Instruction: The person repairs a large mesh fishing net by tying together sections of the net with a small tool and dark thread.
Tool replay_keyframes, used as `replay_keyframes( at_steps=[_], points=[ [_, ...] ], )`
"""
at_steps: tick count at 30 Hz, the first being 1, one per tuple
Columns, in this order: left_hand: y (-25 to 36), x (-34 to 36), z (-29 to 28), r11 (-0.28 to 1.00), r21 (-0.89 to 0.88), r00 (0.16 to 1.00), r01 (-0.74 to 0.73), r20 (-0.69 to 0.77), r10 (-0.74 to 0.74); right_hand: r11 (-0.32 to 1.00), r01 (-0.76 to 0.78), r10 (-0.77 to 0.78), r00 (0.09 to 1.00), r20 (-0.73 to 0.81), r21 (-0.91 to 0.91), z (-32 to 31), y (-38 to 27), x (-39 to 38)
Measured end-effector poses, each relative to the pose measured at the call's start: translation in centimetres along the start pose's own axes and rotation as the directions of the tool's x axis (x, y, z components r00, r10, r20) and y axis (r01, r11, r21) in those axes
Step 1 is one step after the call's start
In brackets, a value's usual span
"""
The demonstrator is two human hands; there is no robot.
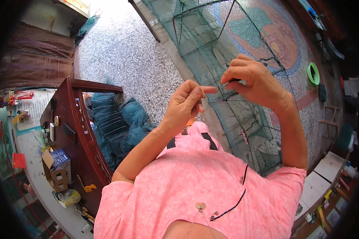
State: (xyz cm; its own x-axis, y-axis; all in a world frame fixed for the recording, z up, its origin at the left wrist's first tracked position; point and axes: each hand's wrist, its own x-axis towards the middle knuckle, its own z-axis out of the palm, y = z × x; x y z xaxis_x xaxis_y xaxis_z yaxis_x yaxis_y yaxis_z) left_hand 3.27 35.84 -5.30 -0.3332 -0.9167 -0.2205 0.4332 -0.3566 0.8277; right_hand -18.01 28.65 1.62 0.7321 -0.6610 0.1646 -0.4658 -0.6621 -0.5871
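A long green mesh net cage on a dark wire frame stretches away across the floor in front of me. My right hand rests against its frame and pinches a thin pale netting needle between thumb and fingers. My left hand is raised just left of it, thumb and forefinger pressed together on a fine thread that I can barely see. Both hands hover above the near end of the cage, close together. My pink shirt fills the bottom of the view.
Folded green nets are piled by a dark wooden desk on my left, with a blue box and small items on it. A green bowl sits on the patterned floor at right. Pale tiles lie at the lower right.
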Motion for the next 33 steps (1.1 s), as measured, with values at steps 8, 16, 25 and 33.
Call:
replay_keyframes(
  at_steps=[8, 16, 25, 33],
  points=[
    [-2.0, 0.0, -1.0, 0.906, -0.407, 0.992, 0.117, 0.005, -0.126, 0.987, 0.03, -0.024, 0.999, -0.036, 0.158, 2.6, -1.7, 1.2],
    [-2.1, -0.2, -0.1, 0.956, -0.28, 0.995, 0.089, -0.026, -0.101, 0.955, 0.233, -0.253, 0.963, -0.094, -0.184, 3.2, -3.7, 1.4],
    [-1.5, 0.0, 1.7, 0.839, 0.351, 0.908, -0.417, 0.123, 0.4, 0.829, 0.331, -0.255, 0.941, -0.221, 0.452, 1.4, -9.5, 2.5],
    [2.6, 1.1, 0.9, 0.732, 0.449, 0.859, -0.511, 0.265, 0.437, 0.293, 0.491, 0.261, 0.785, -0.562, 0.821, -8.6, -7.3, 0.4]
  ],
)
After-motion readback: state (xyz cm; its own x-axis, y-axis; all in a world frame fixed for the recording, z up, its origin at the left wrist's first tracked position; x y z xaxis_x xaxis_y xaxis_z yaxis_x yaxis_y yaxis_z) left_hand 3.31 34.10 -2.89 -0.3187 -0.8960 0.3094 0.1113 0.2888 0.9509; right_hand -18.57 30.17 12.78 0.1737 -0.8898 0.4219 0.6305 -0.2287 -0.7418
